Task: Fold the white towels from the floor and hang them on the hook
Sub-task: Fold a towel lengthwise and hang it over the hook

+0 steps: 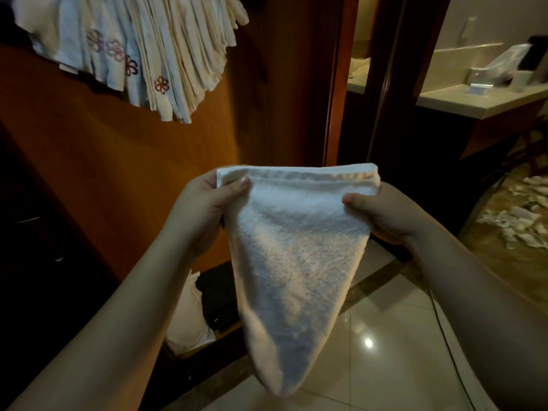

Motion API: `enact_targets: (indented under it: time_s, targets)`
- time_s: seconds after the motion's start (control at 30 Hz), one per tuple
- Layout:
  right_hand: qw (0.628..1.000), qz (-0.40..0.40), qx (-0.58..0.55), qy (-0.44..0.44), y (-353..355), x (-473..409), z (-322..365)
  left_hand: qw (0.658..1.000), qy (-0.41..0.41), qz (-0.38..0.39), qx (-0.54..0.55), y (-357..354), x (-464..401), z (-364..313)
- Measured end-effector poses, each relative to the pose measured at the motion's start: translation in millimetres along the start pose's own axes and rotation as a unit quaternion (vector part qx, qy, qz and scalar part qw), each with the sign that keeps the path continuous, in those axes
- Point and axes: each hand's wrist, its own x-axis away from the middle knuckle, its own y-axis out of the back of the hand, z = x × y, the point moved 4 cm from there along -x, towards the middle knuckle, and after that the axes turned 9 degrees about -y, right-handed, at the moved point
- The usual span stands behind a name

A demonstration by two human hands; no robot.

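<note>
A folded white towel (293,256) hangs in front of me at chest height, its straight edge on top and its lower end narrowing to a rounded tip. My left hand (204,203) pinches the top left corner, thumb on the near side. My right hand (385,212) grips the top right corner with the thumb over the cloth. A thick bunch of folded towels (142,51), some with flower embroidery, hangs high on the wooden wall at the upper left; the hook itself is hidden behind them.
Several loose white towels (522,215) lie on the floor at the far right. A counter (480,102) with boxes stands behind an open doorway. A dark box (219,301) and a white bag (186,318) sit low by the wall. Glossy floor tiles (400,351) lie below.
</note>
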Motion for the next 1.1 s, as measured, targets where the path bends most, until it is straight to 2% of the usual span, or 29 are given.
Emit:
enact_targets:
  time_s: [0.1, 0.27, 0.37, 0.43, 0.5, 0.6, 0.67, 0.77, 0.9, 1.1]
  targets:
    - [0.998, -0.027, -0.028, -0.045, 5, -6, -17, 1.000, 0.019, -0.009, 0.006, 7, -2, 11]
    - [0.985, -0.025, -0.142, -0.090, -6, -19, -62, 0.996, 0.075, -0.047, 0.027, 18, -2, 49]
    - [0.981, -0.057, -0.140, -0.125, -17, -26, -89, 0.986, 0.121, -0.111, -0.016, 24, 9, 78]
    - [0.977, -0.105, -0.121, -0.141, -23, -26, -105, 0.978, 0.140, -0.144, -0.061, 25, 18, 96]
    - [0.971, -0.171, -0.046, -0.159, -37, -22, -115, 0.962, 0.157, -0.205, -0.083, 24, 31, 109]
    - [0.937, -0.292, 0.104, -0.162, -70, -4, -127, 0.932, 0.150, -0.290, -0.160, 9, 63, 115]
    - [0.920, -0.337, 0.131, -0.149, -95, 12, -133, 0.917, 0.138, -0.307, -0.213, -9, 87, 110]
    - [0.929, -0.327, 0.114, -0.129, -120, 30, -141, 0.934, 0.117, -0.270, -0.205, -31, 109, 103]
    - [0.963, -0.246, 0.059, -0.096, -136, 37, -143, 0.965, 0.125, -0.184, -0.140, -47, 117, 99]
    - [0.980, -0.159, -0.035, -0.111, -131, 41, -142, 0.977, 0.165, -0.120, -0.058, -50, 115, 103]
